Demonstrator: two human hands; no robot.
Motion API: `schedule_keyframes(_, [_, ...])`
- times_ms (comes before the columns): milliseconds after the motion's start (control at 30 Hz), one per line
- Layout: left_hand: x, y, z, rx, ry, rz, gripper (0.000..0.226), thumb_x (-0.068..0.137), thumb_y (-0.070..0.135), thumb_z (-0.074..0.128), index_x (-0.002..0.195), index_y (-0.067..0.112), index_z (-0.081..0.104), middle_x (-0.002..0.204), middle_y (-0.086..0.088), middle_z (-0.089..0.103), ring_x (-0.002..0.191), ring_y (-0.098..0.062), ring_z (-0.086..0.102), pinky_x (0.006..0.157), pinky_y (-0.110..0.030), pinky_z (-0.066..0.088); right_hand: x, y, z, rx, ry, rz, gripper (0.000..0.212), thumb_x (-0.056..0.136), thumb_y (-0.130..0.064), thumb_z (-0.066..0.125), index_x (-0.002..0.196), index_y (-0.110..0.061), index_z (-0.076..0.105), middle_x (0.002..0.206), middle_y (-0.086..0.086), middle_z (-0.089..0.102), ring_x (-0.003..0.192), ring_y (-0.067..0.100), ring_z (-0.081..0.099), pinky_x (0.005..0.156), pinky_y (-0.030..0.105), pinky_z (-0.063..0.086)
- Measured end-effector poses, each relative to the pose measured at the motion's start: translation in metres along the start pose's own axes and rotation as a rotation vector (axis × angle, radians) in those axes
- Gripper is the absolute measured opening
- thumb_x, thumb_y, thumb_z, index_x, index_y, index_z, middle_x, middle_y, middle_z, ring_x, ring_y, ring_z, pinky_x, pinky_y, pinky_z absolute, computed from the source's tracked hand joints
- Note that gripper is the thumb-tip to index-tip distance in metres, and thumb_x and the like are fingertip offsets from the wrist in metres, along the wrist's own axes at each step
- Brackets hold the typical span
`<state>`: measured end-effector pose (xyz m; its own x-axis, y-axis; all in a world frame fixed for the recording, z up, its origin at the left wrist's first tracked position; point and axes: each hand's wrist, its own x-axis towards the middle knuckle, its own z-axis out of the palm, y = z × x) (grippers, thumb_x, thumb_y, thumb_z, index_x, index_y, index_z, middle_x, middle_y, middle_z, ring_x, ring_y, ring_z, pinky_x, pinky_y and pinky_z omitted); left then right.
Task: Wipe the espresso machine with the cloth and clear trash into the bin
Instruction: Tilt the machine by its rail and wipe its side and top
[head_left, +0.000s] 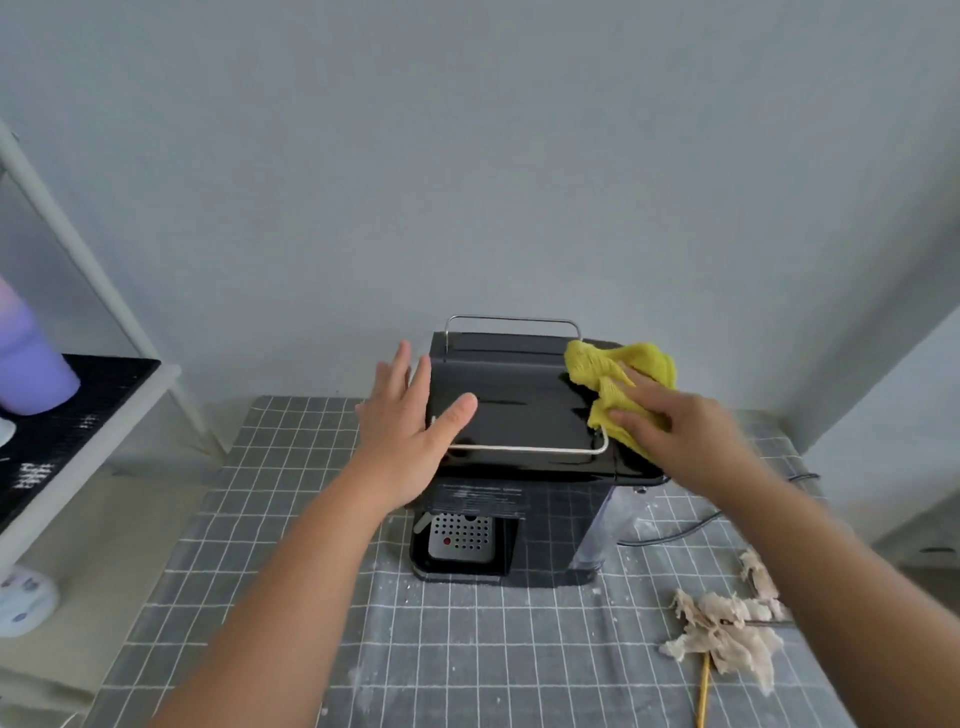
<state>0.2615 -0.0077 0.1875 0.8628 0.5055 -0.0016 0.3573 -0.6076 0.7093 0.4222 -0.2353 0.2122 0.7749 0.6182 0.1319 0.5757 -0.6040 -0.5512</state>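
Two bare forearms, left hand (410, 431) and right hand (685, 431) (no sleeves, gloves or wristwear in view)

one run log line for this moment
step: wiping top | right hand: presses yellow cloth on black espresso machine | left hand: flat, steadying left edge | torn paper scraps: on table

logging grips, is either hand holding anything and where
No real grip: right hand presses the yellow cloth flat on the espresso machine top; left hand braces its left edge.

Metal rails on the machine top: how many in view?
2. One rail runs along the far edge of the espresso machine top; the other rail runs along the near edge, its left end under the left hand.
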Motion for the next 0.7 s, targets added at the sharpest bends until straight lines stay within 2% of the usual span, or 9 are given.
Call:
schedule_keyframes(67, [0.007,0.011,0.003,0.265,0.012,-0.03,0.077,0.094,0.061,0.028,0.154,0.023,-0.002,0.158,0.012,-0.021,0.144,-0.018,-0.024,0.117,-0.055,-0.006,-0.034,0.005,0.018,0.12,0.121,0.012,0.044,0.091,-0.04,0.058,0.134,-0.036,0.053,0.126,-0.025,0.056,0.061,-0.015,0.035,0.068,0.018,0.042])
schedule_keyframes(133, [0.014,0.023,0.007,0.47,-0.021,-0.055,0.074,0.096,0.056,0.026,0.154,0.021,-0.006,0.158,0.007,-0.022,0.144,-0.022,-0.024,0.115,-0.057,-0.006,-0.061,0.003,0.039,0.211,0.17,-0.007,0.044,0.089,-0.046,0.053,0.132,-0.039,0.054,0.139,-0.034,0.04,0.074,-0.011,0.039,0.081,0.029,0.05])
schedule_keyframes(200, [0.02,0.036,0.012,0.557,-0.069,-0.058,0.076,0.096,0.058,0.022,0.153,0.02,-0.009,0.158,0.004,-0.022,0.144,-0.024,-0.025,0.114,-0.058,-0.006,-0.069,0.004,0.049,0.235,0.204,-0.025,0.041,0.09,-0.043,0.054,0.131,-0.039,0.055,0.143,-0.034,0.033,0.113,0.011,0.056,0.103,0.046,0.045])
schedule_keyframes(267, [0.026,0.049,0.018,0.585,-0.084,-0.04,0.076,0.095,0.061,0.017,0.153,0.02,-0.009,0.159,0.004,-0.021,0.145,-0.025,-0.023,0.113,-0.057,-0.007,-0.053,0.006,0.042,0.22,0.192,-0.023,0.038,0.093,-0.036,0.056,0.131,-0.036,0.057,0.144,-0.03,0.035,0.134,0.022,0.045,0.106,0.04,0.042])
schedule_keyframes(333, [0.031,0.058,0.025,0.617,-0.077,-0.015,0.076,0.094,0.063,0.013,0.153,0.02,-0.009,0.159,0.003,-0.02,0.145,-0.025,-0.022,0.114,-0.057,-0.007,-0.024,0.003,0.026,0.171,0.114,0.023,0.038,0.097,-0.035,0.051,0.135,-0.036,0.052,0.145,-0.02,0.043,0.128,0.024,0.05,0.095,0.029,0.042])
schedule_keyframes(433, [0.032,0.062,0.034,0.642,-0.1,0.021,0.076,0.092,0.066,0.009,0.153,0.023,-0.009,0.16,0.003,-0.018,0.145,-0.026,-0.022,0.115,-0.056,-0.007,0.031,-0.001,0.013,0.064,-0.008,0.149,0.042,0.1,-0.038,0.04,0.141,-0.03,0.043,0.125,0.008,0.06,0.116,0.033,0.054,0.084,0.031,0.04])
schedule_keyframes(567, [0.031,0.061,0.036,0.623,-0.098,0.031,0.078,0.09,0.068,0.008,0.152,0.026,-0.012,0.159,0.006,-0.019,0.145,-0.025,-0.022,0.117,-0.054,-0.006,0.099,0.001,0.016,0.05,-0.172,0.226,0.049,0.099,-0.041,0.038,0.141,-0.016,0.045,0.143,0.01,0.049,0.13,0.033,0.044,0.102,0.035,0.035])
schedule_keyframes(633, [0.031,0.06,0.036,0.617,-0.078,0.038,0.079,0.09,0.069,0.008,0.152,0.026,-0.013,0.159,0.006,-0.018,0.145,-0.024,-0.022,0.117,-0.053,-0.005,0.116,0.008,0.016,0.103,-0.2,0.255,0.042,0.098,-0.041,0.042,0.121,-0.01,0.061,0.117,0.01,0.062,0.111,0.03,0.055,0.089,0.032,0.04])
schedule_keyframes(700, [0.03,0.06,0.036,0.607,-0.048,0.041,0.08,0.089,0.069,0.008,0.152,0.025,-0.013,0.16,0.007,-0.018,0.146,-0.025,-0.02,0.118,-0.052,-0.003,0.112,0.011,0.011,0.25,-0.208,0.284,0.039,0.096,-0.041,0.047,0.1,-0.007,0.066,0.086,0.003,0.059,0.083,0.022,0.055,0.072,0.029,0.04])
